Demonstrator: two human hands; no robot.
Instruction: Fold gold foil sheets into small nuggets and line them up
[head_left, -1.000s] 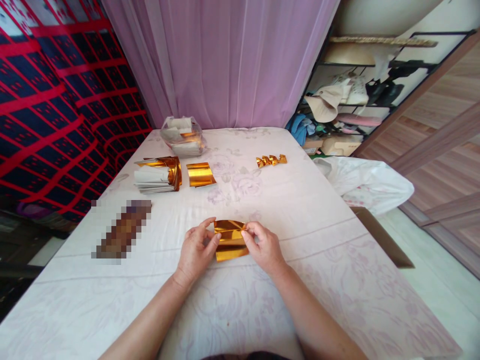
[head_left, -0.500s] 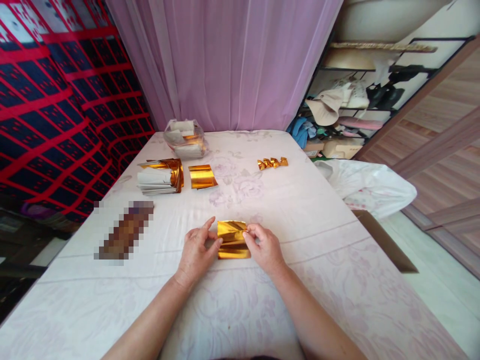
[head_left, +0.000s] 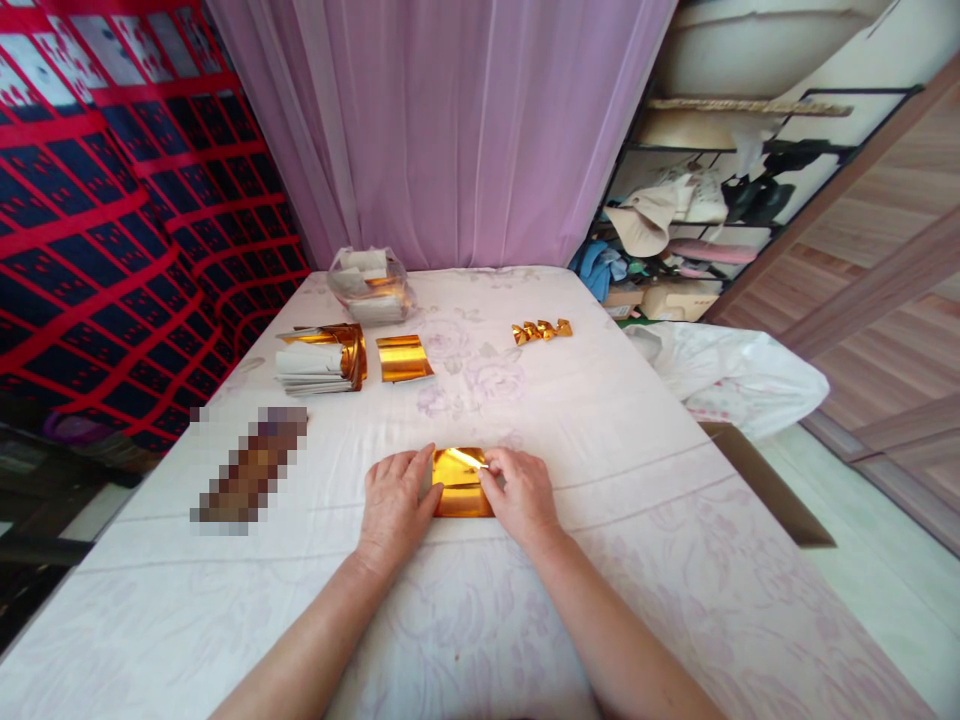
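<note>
A sheet of shiny gold foil paper (head_left: 460, 487) lies on the table in front of me, a bright crease of light across its upper part. My left hand (head_left: 396, 500) holds its left edge, thumb on the lower side and index finger at the upper corner. On the opposite edge, my right hand (head_left: 523, 497) pinches the paper between thumb and index finger near the upper right corner. The fingertips under the sheet are hidden.
Farther back are a stack of gold-and-white foil sheets (head_left: 319, 365), a single gold sheet (head_left: 403, 358) and a clear bag of sheets (head_left: 369, 287). Twisted gold folded pieces (head_left: 541, 331) lie at the back right. A blurred-out item (head_left: 251, 465) rests at left on the floral tablecloth (head_left: 480, 620).
My left hand's raised index finger has come down onto the paper's upper left corner. The sheet looks flatter, with the light falling differently on it. My right hand stays on the right edge.
</note>
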